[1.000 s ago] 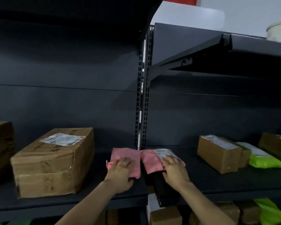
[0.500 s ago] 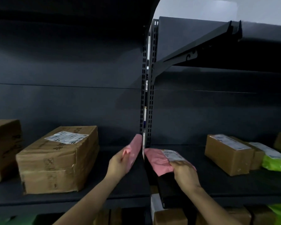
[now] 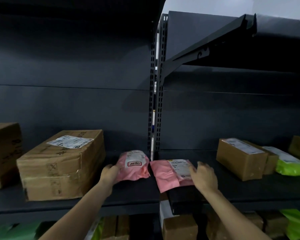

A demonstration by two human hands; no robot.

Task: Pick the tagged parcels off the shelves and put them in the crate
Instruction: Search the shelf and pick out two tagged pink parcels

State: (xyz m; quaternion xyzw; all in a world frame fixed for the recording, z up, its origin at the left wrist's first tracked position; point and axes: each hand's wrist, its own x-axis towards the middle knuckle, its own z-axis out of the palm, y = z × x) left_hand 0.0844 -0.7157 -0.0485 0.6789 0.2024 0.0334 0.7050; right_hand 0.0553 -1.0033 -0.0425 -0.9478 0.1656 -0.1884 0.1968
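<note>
Two pink mailer bags lie side by side at the middle of the dark shelf (image 3: 132, 193). My left hand (image 3: 109, 173) grips the left pink bag (image 3: 133, 168) by its left edge, label side up. The right pink bag (image 3: 168, 174) rests flat with a white label on top, partly over a black box (image 3: 185, 200) at the shelf's front edge. My right hand (image 3: 203, 177) lies on that bag's right edge, fingers spread. No crate is in view.
A large cardboard box (image 3: 62, 163) with a label stands left of my left hand, another box (image 3: 3, 153) at the far left. Right of my hands sit a brown box (image 3: 241, 158) and a green mailer (image 3: 291, 165). A slotted upright (image 3: 157, 101) splits the shelf bays. More parcels fill the lower shelf.
My left hand lifted the left pink bag, tipped it up on edge, and now holds it turned over with its label up. My right hand stayed on the right bag.
</note>
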